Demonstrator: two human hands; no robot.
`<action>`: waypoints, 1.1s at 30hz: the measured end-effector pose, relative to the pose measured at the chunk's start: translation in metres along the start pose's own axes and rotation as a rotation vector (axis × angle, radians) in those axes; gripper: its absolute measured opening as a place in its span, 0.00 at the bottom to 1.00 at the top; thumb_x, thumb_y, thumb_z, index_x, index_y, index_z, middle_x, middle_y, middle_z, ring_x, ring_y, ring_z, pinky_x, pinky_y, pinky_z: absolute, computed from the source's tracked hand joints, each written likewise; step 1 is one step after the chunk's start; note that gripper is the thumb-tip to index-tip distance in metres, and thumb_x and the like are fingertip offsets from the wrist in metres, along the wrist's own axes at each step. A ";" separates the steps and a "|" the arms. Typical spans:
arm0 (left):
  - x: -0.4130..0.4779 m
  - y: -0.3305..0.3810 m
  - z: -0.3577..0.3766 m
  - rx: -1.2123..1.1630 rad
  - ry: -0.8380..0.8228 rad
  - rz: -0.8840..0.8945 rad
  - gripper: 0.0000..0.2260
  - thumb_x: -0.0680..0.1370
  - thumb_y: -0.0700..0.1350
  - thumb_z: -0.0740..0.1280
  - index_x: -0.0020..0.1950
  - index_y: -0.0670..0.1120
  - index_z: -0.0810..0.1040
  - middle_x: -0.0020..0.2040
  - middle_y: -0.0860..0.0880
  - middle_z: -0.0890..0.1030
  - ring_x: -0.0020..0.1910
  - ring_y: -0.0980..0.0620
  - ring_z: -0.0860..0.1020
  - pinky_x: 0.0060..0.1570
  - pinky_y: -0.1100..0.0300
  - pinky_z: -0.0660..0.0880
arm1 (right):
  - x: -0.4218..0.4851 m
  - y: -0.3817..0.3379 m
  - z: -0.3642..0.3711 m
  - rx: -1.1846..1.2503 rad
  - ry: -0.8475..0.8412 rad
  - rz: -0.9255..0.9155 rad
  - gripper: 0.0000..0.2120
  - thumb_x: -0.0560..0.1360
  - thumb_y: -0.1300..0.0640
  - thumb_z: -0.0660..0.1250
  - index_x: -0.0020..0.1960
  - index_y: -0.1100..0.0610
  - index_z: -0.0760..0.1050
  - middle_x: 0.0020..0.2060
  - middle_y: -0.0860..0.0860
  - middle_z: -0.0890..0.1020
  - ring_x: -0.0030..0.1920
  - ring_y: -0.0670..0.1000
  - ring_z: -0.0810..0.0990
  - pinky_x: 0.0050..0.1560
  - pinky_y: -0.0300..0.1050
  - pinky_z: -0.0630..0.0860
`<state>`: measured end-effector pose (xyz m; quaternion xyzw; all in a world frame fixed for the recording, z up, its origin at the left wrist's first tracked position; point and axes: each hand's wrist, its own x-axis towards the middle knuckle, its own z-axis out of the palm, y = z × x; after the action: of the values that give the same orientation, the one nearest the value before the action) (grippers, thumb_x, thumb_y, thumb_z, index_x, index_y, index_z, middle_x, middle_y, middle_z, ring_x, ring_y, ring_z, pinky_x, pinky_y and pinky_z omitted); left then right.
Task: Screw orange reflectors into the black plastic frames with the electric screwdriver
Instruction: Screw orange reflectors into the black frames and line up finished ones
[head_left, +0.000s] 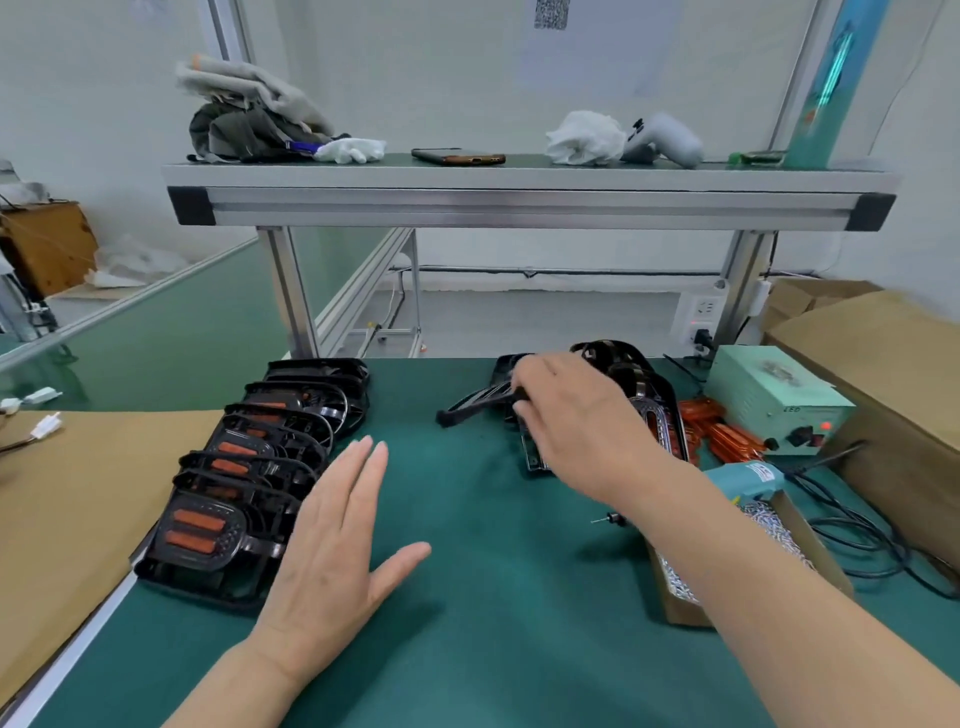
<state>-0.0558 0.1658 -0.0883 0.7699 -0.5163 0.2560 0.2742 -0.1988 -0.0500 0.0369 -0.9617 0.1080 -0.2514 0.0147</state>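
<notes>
Hands work over a green surface (467, 597) seen from above. The left hand (337, 535) sits in the lower middle of the frame, palm down, with straight fingers and the thumb spread out to the right. It holds nothing, and whether it rests on the surface or floats just over it cannot be told. Just beside it, along the left of the frame, runs a row of fitted frames (249, 467). These are black, overlap one another, and each carries orange strips in its face. The row lies partly on a brown cardboard sheet (67, 493).

The right hand (571, 415) reaches in from the lower right to the middle right of the frame. Its fingers curl round a single black frame (472, 404), which sticks out to the left of the knuckles and is tilted. Behind that hand stands a pile of black frames (639, 379). To the right of the pile lies a heap of loose orange reflectors (722, 434).

The electric screwdriver (748, 478) has a teal body and lies on the surface at the right, partly hidden by the right forearm. Its bit pokes out on the forearm's left side. Below it sits a small box of screws (774, 540). A pale green power unit (769, 395) with a red light stands at the right edge of the surface, and a large cardboard box (883, 353) stands past it.

Across the top runs a shelf (519, 179) holding a phone (457, 156) and crumpled cloths (584, 137).
</notes>
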 end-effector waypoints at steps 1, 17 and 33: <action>0.008 0.007 -0.002 -0.026 0.029 0.016 0.38 0.78 0.61 0.63 0.80 0.40 0.57 0.78 0.44 0.61 0.79 0.48 0.59 0.78 0.54 0.54 | -0.004 -0.008 -0.005 -0.019 -0.041 -0.042 0.06 0.82 0.58 0.60 0.57 0.58 0.71 0.52 0.54 0.76 0.54 0.57 0.72 0.56 0.54 0.70; 0.003 0.063 0.006 -0.393 0.092 -0.259 0.05 0.78 0.44 0.68 0.51 0.45 0.83 0.39 0.58 0.78 0.40 0.60 0.75 0.42 0.72 0.70 | -0.019 -0.040 -0.002 0.168 -0.350 -0.188 0.11 0.83 0.56 0.60 0.64 0.56 0.72 0.57 0.51 0.76 0.59 0.54 0.72 0.62 0.49 0.68; -0.022 0.046 0.022 -0.581 -0.127 -0.801 0.14 0.78 0.38 0.69 0.61 0.52 0.79 0.33 0.48 0.80 0.30 0.60 0.72 0.39 0.74 0.68 | -0.012 0.137 0.023 0.036 -0.101 0.562 0.11 0.79 0.58 0.63 0.58 0.54 0.81 0.56 0.53 0.81 0.55 0.56 0.79 0.59 0.49 0.74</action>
<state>-0.1034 0.1501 -0.1118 0.8135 -0.2455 -0.0713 0.5224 -0.2254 -0.1819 0.0002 -0.9049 0.3651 -0.1913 0.1063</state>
